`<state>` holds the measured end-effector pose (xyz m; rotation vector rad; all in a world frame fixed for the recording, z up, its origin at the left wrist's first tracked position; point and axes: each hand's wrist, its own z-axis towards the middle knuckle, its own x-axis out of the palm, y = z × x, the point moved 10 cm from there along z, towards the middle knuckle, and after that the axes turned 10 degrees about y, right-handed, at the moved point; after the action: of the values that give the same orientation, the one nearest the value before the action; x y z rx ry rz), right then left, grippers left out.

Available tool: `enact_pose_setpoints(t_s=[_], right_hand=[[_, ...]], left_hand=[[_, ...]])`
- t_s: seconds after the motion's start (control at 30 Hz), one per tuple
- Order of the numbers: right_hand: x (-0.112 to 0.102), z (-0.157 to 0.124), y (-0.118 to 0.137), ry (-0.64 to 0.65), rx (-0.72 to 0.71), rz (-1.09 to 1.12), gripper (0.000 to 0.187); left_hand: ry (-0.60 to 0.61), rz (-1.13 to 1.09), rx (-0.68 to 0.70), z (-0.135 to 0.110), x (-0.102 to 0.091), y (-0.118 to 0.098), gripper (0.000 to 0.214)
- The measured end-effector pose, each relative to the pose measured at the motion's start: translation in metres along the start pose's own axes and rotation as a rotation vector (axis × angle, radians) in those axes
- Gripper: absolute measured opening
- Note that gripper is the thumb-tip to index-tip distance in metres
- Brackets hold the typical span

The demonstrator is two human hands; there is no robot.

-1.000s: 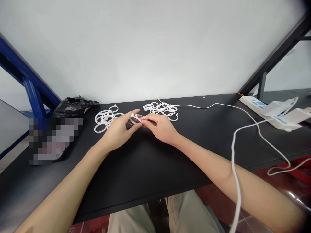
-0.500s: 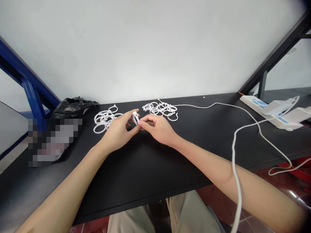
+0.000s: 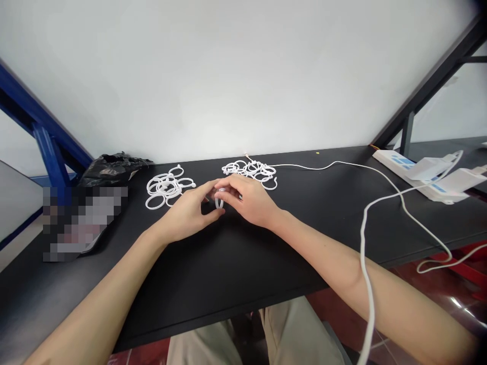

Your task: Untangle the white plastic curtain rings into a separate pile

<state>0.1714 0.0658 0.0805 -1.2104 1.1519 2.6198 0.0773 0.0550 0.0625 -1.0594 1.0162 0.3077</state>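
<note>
Between my two hands, above the black table, is a white plastic curtain ring (image 3: 218, 202), seen nearly edge-on. My left hand (image 3: 190, 210) holds it from the left, thumb below and fingers curled behind. My right hand (image 3: 247, 198) pinches its top, where the fingertips hide the ring's knobbed end. Just behind my left hand lies a loose heap of similar white rings (image 3: 155, 202), some with small round knobs. A second heap of white rings (image 3: 269, 184) lies behind my right hand, near the wall.
A crumpled black plastic bag (image 3: 108, 170) sits at the table's back left, above a blurred-out patch (image 3: 87, 218). At the right, a white power strip (image 3: 422, 177) carries plugged-in adapters. A white cable (image 3: 364, 243) crosses over my right forearm; another thin one runs along the table.
The ring has come down slightly and right, turning more upright. My right fingers have moved from its lower side onto its top, and my left thumb has dropped lower.
</note>
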Motion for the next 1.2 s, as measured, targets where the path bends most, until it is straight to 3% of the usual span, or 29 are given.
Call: enact_pose_setpoints(t_s=[0.33,0.53,0.63,0.73,0.8,0.87,1.07,1.2], right_hand=[[-0.001,0.004,0.0,0.023,0.028,0.005,0.015],[-0.002,0.003,-0.011,0.0,0.106,0.083,0.013],[-0.012,0.001,-0.021,-0.055,0.175,0.009,0.021],[-0.026,-0.001,-0.029,-0.105,0.251,-0.2,0.022],[-0.027,-0.002,-0.035,-0.07,0.303,-0.308,0.026],[-0.02,-0.001,-0.039,0.014,0.319,-0.382,0.029],[0.004,-0.001,-0.042,0.208,0.296,-0.479,0.014],[-0.004,0.002,-0.029,0.091,0.205,-0.266,0.012]], left_hand=[[0.011,0.012,-0.035,0.001,0.005,0.01,0.034],[0.0,0.048,-0.028,0.002,0.005,0.01,0.039],[-0.147,0.151,-0.087,-0.001,-0.012,0.02,0.047],[-0.385,0.327,-0.276,-0.014,-0.042,0.041,0.049],[-0.497,0.393,-0.392,-0.026,-0.057,0.052,0.051],[-0.537,0.402,-0.421,-0.031,-0.061,0.055,0.051],[-0.374,0.363,-0.292,-0.013,-0.037,0.041,0.039],[-0.271,0.29,-0.142,-0.004,-0.022,0.026,0.04]])
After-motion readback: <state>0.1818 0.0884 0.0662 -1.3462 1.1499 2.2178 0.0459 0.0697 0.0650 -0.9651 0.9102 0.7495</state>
